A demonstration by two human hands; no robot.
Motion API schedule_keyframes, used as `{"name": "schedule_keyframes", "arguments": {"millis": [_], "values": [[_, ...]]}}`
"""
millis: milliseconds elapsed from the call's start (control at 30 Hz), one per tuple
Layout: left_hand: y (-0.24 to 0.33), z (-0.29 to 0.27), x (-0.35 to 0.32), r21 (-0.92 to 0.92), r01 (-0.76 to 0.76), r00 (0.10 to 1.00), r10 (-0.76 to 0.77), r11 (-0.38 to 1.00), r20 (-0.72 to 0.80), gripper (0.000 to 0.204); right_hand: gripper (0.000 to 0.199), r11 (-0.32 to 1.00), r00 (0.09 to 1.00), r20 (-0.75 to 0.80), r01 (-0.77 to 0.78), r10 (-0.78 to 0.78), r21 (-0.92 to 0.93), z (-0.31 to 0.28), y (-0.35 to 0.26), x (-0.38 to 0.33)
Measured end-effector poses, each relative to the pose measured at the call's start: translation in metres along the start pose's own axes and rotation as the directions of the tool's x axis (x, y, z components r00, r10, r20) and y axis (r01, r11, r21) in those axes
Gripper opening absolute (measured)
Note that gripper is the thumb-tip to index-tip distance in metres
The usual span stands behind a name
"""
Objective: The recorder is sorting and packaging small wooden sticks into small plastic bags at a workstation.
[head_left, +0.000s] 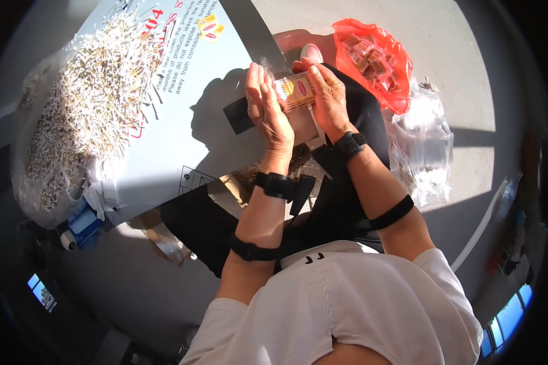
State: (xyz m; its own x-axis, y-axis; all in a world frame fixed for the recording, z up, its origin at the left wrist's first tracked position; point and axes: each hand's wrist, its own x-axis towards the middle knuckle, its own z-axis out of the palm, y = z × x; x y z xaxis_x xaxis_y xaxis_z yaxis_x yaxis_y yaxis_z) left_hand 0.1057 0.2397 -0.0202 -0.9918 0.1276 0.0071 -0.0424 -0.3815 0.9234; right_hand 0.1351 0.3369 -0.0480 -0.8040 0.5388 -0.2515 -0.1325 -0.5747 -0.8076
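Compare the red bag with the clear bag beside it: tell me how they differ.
The red plastic bag is tinted orange-red; the clear plastic bag is see-through. The red bag holds many small packets, much like the one between the left hand and right hand; the clear bag looks mostly empty and crumpled. The red bag lies farther from the person, the clear bag nearer. Both are thin plastic, lying on the floor to the person's right.

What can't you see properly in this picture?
- Head view: most of the small packet, covered by the left hand and right hand.
- Pieces inside the orange bag: too small to identify.
- Pale sticks: heap too fine to tell what they are.
- Picture rim: dark and bent.
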Motion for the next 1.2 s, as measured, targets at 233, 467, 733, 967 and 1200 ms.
{"name": "schedule_keyframes", "arguments": {"millis": [233,467,733,967,1200], "values": [[0.038,-0.138,0.037,0.813,-0.221,0.853,0.511,0.539,-0.106,0.014,0.033,0.557,0.792,0.052,0.473,-0.609,-0.683,0.008,-0.031,-0.012],[0.082,-0.193,0.118,0.97,0.232,0.923,0.299,0.071,-0.243,0.049,0.011,0.606,0.887,0.394,0.454,-0.24,-0.653,0.065,0.004,-0.053],[0.081,-0.182,0.119,0.977,0.201,0.967,0.172,-0.065,-0.187,0.016,0.016,0.454,0.822,0.533,0.56,-0.202,-0.693,0.084,0.031,-0.056],[0.076,-0.176,0.05,0.96,-0.279,0.949,0.15,-0.016,0.278,0.016,0.023,0.327,0.725,0.666,0.681,-0.174,-0.656,0.101,0.031,-0.035],[0.087,-0.174,0.074,0.997,-0.04,0.982,0.188,0.069,0.026,0.028,0.036,0.217,0.898,0.429,0.44,-0.1,-0.871,0.135,0.036,-0.009]]}}
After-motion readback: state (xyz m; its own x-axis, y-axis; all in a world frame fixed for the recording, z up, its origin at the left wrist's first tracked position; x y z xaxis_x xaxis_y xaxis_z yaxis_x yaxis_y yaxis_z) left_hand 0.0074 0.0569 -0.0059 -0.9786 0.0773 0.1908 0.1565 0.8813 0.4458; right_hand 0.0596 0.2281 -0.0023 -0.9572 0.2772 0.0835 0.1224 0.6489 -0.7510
